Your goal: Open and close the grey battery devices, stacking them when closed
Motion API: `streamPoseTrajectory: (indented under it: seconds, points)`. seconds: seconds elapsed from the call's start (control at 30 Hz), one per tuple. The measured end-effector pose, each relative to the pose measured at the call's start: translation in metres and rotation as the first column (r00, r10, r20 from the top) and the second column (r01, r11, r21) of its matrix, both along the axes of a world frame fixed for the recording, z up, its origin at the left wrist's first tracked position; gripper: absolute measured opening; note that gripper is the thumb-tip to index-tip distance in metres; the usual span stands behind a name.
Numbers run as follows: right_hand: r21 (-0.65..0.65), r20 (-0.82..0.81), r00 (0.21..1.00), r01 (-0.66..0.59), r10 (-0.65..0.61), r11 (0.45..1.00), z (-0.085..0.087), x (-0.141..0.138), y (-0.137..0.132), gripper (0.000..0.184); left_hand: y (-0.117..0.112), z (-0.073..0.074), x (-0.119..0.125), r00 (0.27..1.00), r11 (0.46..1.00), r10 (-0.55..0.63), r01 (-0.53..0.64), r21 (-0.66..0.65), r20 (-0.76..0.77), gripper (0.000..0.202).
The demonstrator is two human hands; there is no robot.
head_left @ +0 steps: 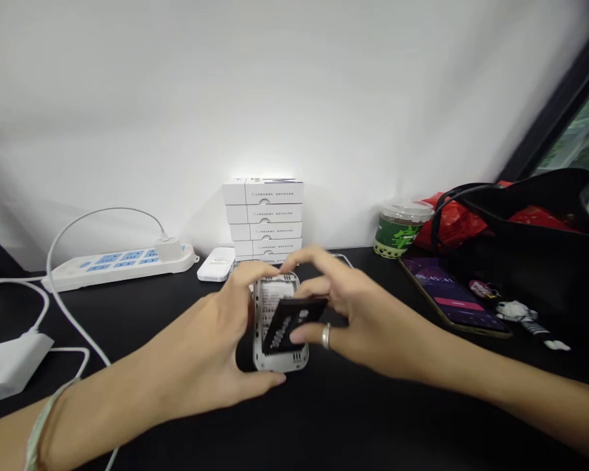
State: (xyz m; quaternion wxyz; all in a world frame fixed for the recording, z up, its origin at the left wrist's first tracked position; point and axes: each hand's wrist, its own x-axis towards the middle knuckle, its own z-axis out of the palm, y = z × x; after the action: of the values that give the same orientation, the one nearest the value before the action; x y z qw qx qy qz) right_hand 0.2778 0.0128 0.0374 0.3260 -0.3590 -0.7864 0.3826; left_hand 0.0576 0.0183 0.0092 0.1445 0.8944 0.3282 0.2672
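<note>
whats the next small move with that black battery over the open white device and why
Probably lower the black battery flat into the open back of the white device. The right hand holds the battery tilted across the exposed compartment, not yet seated, and the left hand grips the device's side, so it looks steadied for pressing the battery down.

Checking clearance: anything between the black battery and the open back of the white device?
Nothing visible. The battery lies tilted right over the open back of the white device, pinched by the right hand. The left hand grips the device by its edges, outside the opening.
</note>
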Motion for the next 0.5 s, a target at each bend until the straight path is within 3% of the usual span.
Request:
streamPoseTrajectory:
  seconds: [0.07, 0.13, 0.23, 0.33, 0.5]
  points:
    - [-0.072, -0.227, 0.972, 0.042, -0.058, 0.996, 0.006, 0.005, 0.013, 0.049, 0.012, 0.009, -0.006, 0.999, 0.998, 0.051, -0.05, 0.04, -0.005, 0.088]
    - [-0.119, -0.329, 0.925, 0.159, -0.19, 0.98, 0.01, 0.013, 0.033, 0.05, 0.026, 0.019, -0.014, 0.992, 0.992, 0.122, -0.122, 0.04, -0.007, 0.087]
    - [-0.173, -0.161, 0.931, 0.301, -0.328, 0.938, 0.011, 0.025, 0.065, 0.042, 0.05, 0.029, -0.028, 0.972, 0.971, 0.231, -0.233, -0.051, -0.047, 0.077]
    - [-0.248, 0.017, 0.948, 0.312, -0.317, 0.917, -0.001, 0.029, 0.092, 0.034, 0.068, 0.026, -0.04, 0.961, 0.947, 0.261, -0.274, -0.166, -0.095, 0.072]
    - [-0.221, 0.099, 0.961, 0.275, -0.259, 0.936, -0.026, 0.017, 0.115, 0.024, 0.075, 0.011, -0.043, 0.957, 0.935, 0.249, -0.277, -0.223, -0.147, 0.075]
